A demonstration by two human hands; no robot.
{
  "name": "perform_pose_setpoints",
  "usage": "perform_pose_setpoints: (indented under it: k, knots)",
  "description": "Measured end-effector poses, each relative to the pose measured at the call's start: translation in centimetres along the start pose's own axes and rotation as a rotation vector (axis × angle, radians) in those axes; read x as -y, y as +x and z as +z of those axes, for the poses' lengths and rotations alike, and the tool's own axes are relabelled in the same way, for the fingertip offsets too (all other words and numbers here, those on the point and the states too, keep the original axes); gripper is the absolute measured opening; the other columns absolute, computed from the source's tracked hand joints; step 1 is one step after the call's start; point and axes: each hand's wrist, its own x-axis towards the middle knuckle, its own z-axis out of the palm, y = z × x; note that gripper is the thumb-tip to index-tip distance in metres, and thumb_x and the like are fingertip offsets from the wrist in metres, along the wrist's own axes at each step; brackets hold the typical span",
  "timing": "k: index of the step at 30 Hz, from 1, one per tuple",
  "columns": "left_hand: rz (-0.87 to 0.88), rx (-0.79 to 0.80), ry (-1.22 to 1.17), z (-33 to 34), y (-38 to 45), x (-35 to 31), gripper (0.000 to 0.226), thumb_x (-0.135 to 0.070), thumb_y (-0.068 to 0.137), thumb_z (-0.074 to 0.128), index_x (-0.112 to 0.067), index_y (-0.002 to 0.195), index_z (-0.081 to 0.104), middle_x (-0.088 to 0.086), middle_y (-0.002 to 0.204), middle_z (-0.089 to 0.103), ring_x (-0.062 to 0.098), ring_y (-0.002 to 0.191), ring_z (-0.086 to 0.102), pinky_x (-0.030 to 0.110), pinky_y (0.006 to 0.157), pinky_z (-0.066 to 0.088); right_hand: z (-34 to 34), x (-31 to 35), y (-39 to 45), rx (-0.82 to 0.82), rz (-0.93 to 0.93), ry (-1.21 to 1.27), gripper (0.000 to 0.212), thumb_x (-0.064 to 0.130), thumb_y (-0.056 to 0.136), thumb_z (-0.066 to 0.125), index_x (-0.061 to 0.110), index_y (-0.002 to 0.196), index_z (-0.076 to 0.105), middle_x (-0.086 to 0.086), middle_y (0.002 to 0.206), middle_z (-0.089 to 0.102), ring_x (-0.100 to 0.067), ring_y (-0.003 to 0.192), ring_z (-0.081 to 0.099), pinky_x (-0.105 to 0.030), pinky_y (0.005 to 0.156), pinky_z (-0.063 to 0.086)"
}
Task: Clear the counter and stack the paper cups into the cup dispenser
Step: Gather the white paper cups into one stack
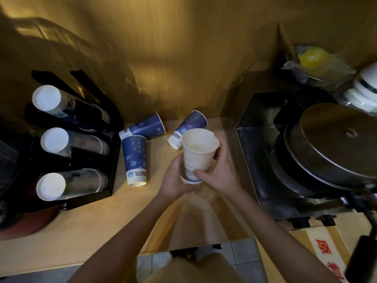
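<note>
The table (85,231) under my arms is pale, smooth wood grain, lit warm against a brushed golden wall (183,48); grey floor tiles show past its near edge. At my right sits a dark steel machine (326,152) with a round, domed metal lid, its far side cut off by the frame. Behind it a crinkled plastic bag holds something yellow that I cannot make out.

My left hand (175,180) wraps the bottom of a paper cup (199,152), and my right hand (216,170) grips its side, thumb across the printed band. The cup is mouth-up and tilted, cream inside; a second rim shows at its base, so it may sit in another cup, though my fingers hide the join.

Three blue, flower-printed cups lie on their sides on the table: one (135,160) near me, one (144,127) behind it, one (187,127) just beyond my hands. At left, the black cup dispenser (91,188) holds three slanting stacks (71,144), white bases toward me; its left edge is lost in shadow.
</note>
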Motion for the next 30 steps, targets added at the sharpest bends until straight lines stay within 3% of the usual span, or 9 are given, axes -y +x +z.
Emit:
perform_pose_setpoints:
  k: [3,7,12,21,24,30]
  knots:
    - [0.0,-0.016,0.016,-0.1,0.1,0.2,0.098,-0.024,0.048,0.088,-0.022,0.131,0.037,0.002,0.132,0.052,0.017,0.119,0.05,0.029,0.093,0.041,0.4,-1.0,-1.1,0.03,0.007,-0.071,0.093,0.033,0.059,0.073,0.037,0.134,0.018,0.008,0.131,0.04,-0.014,0.123,0.044,-0.032,0.1,0.043]
    - [0.04,-0.006,0.03,-0.2,-0.1,0.4,0.096,-0.028,0.051,0.088,-0.023,0.131,0.036,0.001,0.134,0.05,0.014,0.119,0.048,0.029,0.095,0.041,0.7,-2.2,-1.7,0.057,-0.029,-0.279,0.082,0.047,0.065,0.062,0.016,0.136,0.035,-0.005,0.138,0.048,-0.019,0.127,0.044,-0.042,0.107,0.039]
    - [0.028,0.026,0.102,-0.1,-0.3,0.4,0.109,-0.032,0.056,0.085,-0.019,0.14,0.016,0.004,0.141,0.043,0.021,0.126,0.045,0.033,0.098,0.041,1.0,-2.9,-1.8,0.105,0.02,-0.258,0.087,0.046,0.068,0.07,0.02,0.14,0.029,-0.001,0.144,0.042,-0.014,0.131,0.039,-0.04,0.11,0.037]
    - [0.139,0.065,0.199,1.4,2.0,-2.2,0.094,-0.043,0.057,0.081,-0.026,0.132,0.028,0.0,0.136,0.048,0.018,0.122,0.048,0.04,0.099,0.047,-2.0,-2.9,-0.6,0.014,0.164,-0.108,0.091,0.031,0.058,0.077,0.021,0.137,0.033,-0.001,0.137,0.048,-0.018,0.126,0.046,-0.039,0.106,0.041]
    - [0.201,0.122,0.253,2.8,3.2,-3.5,0.092,-0.046,0.057,0.08,-0.026,0.133,0.031,0.0,0.136,0.049,0.018,0.121,0.048,0.037,0.1,0.045,-3.9,-3.4,-0.8,-0.045,0.174,-0.18,0.09,0.021,0.063,0.081,0.018,0.138,0.032,-0.004,0.139,0.046,-0.02,0.128,0.044,-0.036,0.107,0.038]
    - [0.263,0.181,0.271,4.9,4.1,-4.5,0.089,-0.041,0.058,0.081,-0.022,0.131,0.035,0.002,0.133,0.051,0.02,0.119,0.05,0.033,0.096,0.044,-5.8,-4.1,-1.5,-0.105,0.222,-0.269,0.09,0.025,0.064,0.082,0.017,0.14,0.033,-0.006,0.139,0.046,-0.019,0.128,0.043,-0.025,0.1,0.034]
